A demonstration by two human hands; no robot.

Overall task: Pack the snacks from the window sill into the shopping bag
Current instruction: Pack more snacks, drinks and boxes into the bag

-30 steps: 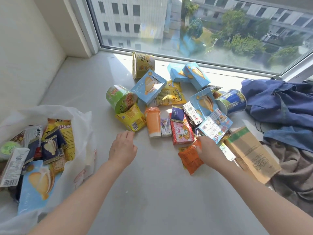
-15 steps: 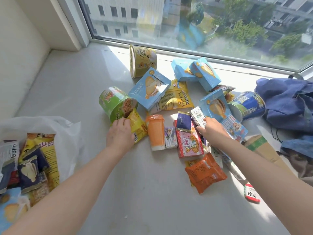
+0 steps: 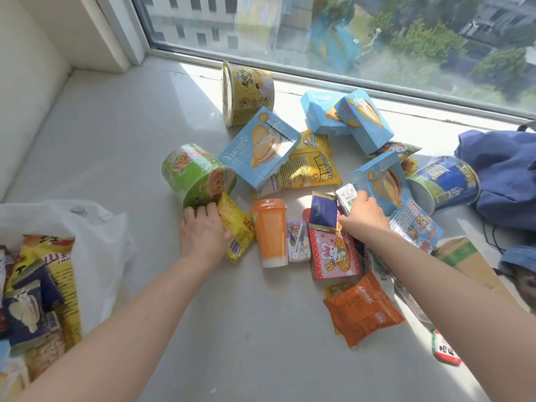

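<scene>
We look down at the window sill [image 3: 116,126], and lots of snacks lie on it in the sun. Our left hand [image 3: 203,236] lies palm down on the small yellow packet [image 3: 236,230]. Its fingertips touch the bottom edge of the green tub [image 3: 197,175], which lies on its side. The fingers are bent a little, but we cannot tell if they have hold of the packet or the tub. Our right hand [image 3: 364,217] is curled, and its fingers pinch a small white carton [image 3: 346,195]. This carton sits between the dark blue packet [image 3: 323,211] and a light blue box [image 3: 383,181]. Between our two hands stand an orange cup [image 3: 271,230] and a little purple carton [image 3: 297,242], side by side and touching. Next to them lies a pink box with a rabbit [image 3: 333,253], partly under the dark blue packet. An orange packet [image 3: 362,309] lies nearer to us, under our right arm. Farther back we see a big yellow packet [image 3: 310,166], more light blue boxes and a yellow tub [image 3: 246,91] on its side by the window [image 3: 348,33]. A blue tub [image 3: 443,181] lies on the right, close to a blue cloth [image 3: 504,175]. The white shopping bag [image 3: 101,236] lies open at the far left, well apart from the pile, with some packets already in it.
</scene>
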